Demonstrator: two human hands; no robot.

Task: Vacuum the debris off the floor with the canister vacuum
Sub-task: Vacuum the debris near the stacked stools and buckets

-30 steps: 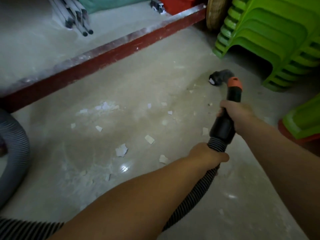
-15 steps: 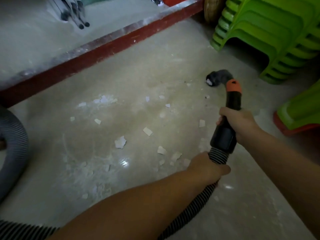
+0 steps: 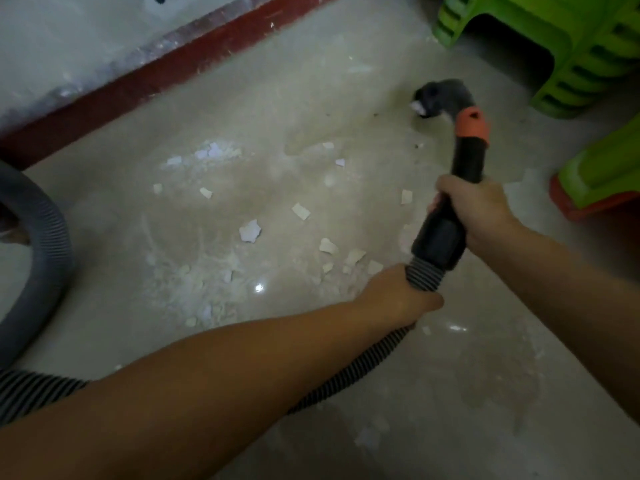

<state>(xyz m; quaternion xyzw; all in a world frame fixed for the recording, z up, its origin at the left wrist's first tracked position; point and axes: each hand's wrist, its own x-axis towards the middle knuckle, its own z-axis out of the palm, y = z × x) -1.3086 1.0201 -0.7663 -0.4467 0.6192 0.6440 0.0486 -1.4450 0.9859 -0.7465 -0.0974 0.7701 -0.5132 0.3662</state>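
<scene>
Nearest, at about 6 o'clock, the ribbed black hose (image 3: 349, 372) runs up from the lower left under the forearms. The left hand (image 3: 398, 299) wraps around it just below the cuff, fingers curled tight over the ribs. Just beyond, toward 3 o'clock, the right hand (image 3: 474, 216) grips the black handle tube (image 3: 446, 233), thumb and fingers closed round it. Past the orange collar (image 3: 471, 125) the grey nozzle (image 3: 436, 98) points down toward the floor at about 1 o'clock, close to the green stools (image 3: 561, 46); a pale fleck sits at its mouth.

Compared with a second ago, the nozzle has drawn a little nearer along the right side and the view has tipped down, so more rubble shows. The white chips (image 3: 249, 231) remain scattered from 9 o'clock to the centre, with a powdery patch (image 3: 194, 289) at about 7 o'clock. The strip near the nozzle looks cleaner, which suggests the right edge is largely done, while the bulk of the debris lies to the left, untouched.

A sweep leftward across the chips seems the next need. Farther off, a grey hose (image 3: 38, 258) curves at 9 o'clock and a red beam (image 3: 166, 74) crosses at 11.
</scene>
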